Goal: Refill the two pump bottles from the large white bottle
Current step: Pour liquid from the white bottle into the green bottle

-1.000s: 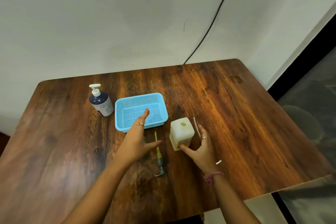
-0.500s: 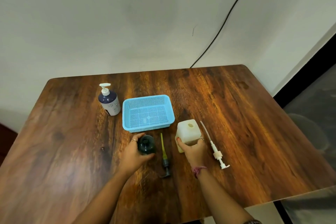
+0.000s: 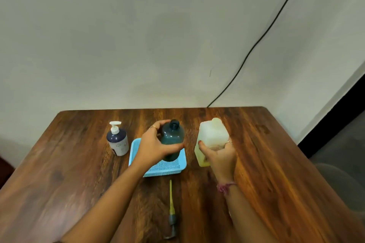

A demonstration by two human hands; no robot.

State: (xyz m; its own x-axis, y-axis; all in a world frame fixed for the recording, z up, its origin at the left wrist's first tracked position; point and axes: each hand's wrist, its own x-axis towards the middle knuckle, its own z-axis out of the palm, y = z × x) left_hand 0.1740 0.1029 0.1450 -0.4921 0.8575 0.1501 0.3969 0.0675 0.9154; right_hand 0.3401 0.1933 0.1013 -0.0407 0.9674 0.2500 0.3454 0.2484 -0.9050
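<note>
While both hands are up off the desk (image 3: 276, 173), each has a bottle. L hand (image 3: 153, 147): grip closed round the dark teal bottle (image 3: 171, 138), fingers wrapped on its body, thumb across the front. Bottle upright, neck open, no pump on it; held above the blue basket (image 3: 158, 169), base seems clear of the mesh but can't tell for sure. R hand (image 3: 219, 157): grip closed on lower half of the large white bottle (image 3: 212, 136), thumb on near face, fingers round the far side. White bottle roughly upright, lifted, just R of the teal one, w/ a gap between them. Yellowish tint low in its body. Second pump bottle (image 3: 118, 140) (dark top, white lower part, white pump in place) stands on desk just L of basket, untouched. Loose pump w/ yellow tube (image 3: 171, 209) lies on desk near side of basket, tube pointing toward it, head nearest the person. Black cable (image 3: 256, 43) runs down the wall behind the desk.
</note>
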